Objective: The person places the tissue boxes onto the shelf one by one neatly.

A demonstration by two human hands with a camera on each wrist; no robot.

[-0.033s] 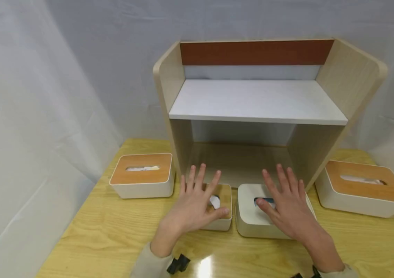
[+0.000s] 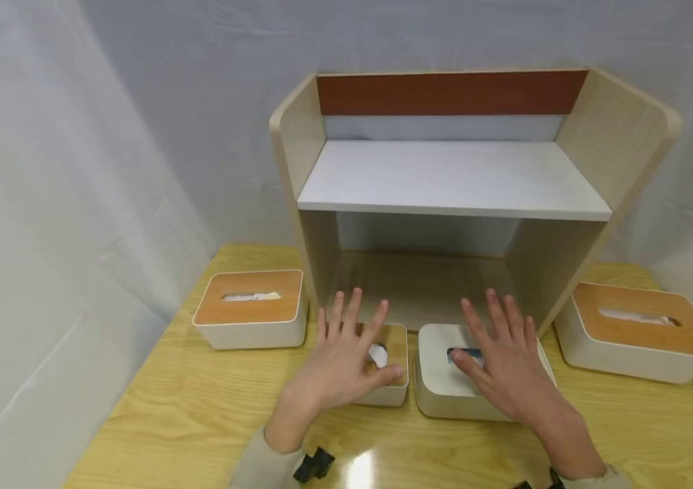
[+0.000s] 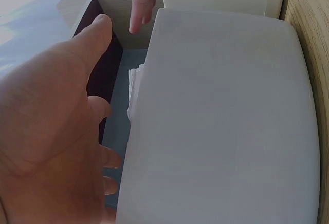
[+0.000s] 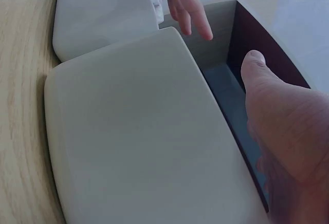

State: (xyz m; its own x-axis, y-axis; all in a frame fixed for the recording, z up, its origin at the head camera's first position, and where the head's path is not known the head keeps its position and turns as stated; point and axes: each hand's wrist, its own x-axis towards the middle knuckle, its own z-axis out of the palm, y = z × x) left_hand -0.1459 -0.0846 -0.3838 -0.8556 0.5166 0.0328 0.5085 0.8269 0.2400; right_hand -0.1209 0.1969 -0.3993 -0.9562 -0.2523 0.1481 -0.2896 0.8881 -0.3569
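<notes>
Person, both hands bare: left hand (image 2: 340,373) lower centre of head view, right hand (image 2: 508,370) lower right. Left sleeve (image 2: 263,465) plain pale beige, at bottom edge left of centre, cuff ending around the wrist. Right sleeve (image 2: 599,479) same beige, only a sliver showing at lower right. Black wrist piece (image 2: 314,466) by the left cuff: small, blocky, notched outline. Second black piece (image 2: 556,479) at bottom edge, right of centre, mostly cropped, details unclear. Right wrist view, right side: short thumbnail (image 4: 256,56).
</notes>
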